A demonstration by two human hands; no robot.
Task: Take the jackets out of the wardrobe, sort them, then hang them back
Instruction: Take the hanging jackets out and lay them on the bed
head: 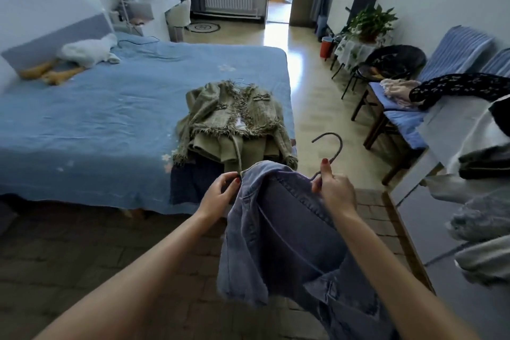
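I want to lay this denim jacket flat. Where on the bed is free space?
The bed is bare between the white pillow and the green jacket pile. The corner under that pile is crowded; so is the chair.

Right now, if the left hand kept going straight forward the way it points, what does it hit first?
Probably the green jacket pile on the bed corner. The left hand pinches the denim jacket collar, fingers aimed up-forward, and the pile lies just beyond. Depth is unclear from one view.
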